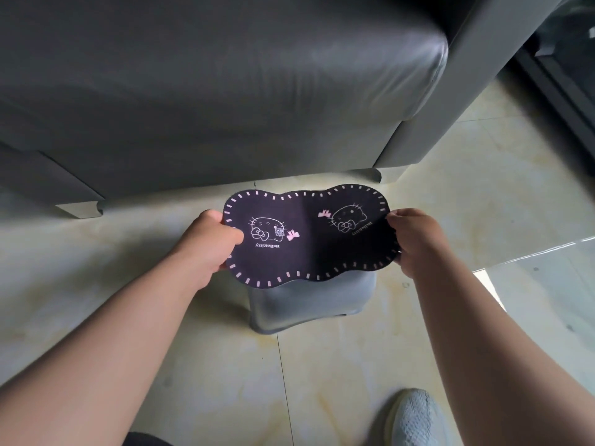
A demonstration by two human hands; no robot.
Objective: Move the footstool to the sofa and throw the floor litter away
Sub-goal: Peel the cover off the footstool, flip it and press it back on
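Observation:
The footstool has a dark purple top printed with cartoon cats and pink stitch marks, on a grey plastic base. It is on the tiled floor just in front of the grey sofa. My left hand grips the top's left edge. My right hand grips its right edge. I cannot tell if the base rests on the floor or hangs just above it. No litter shows on the floor.
The sofa's armrest and short feet stand close behind the stool. A glass-topped table corner juts in at the right. My grey shoe is at the bottom. A dark window frame runs along the far right.

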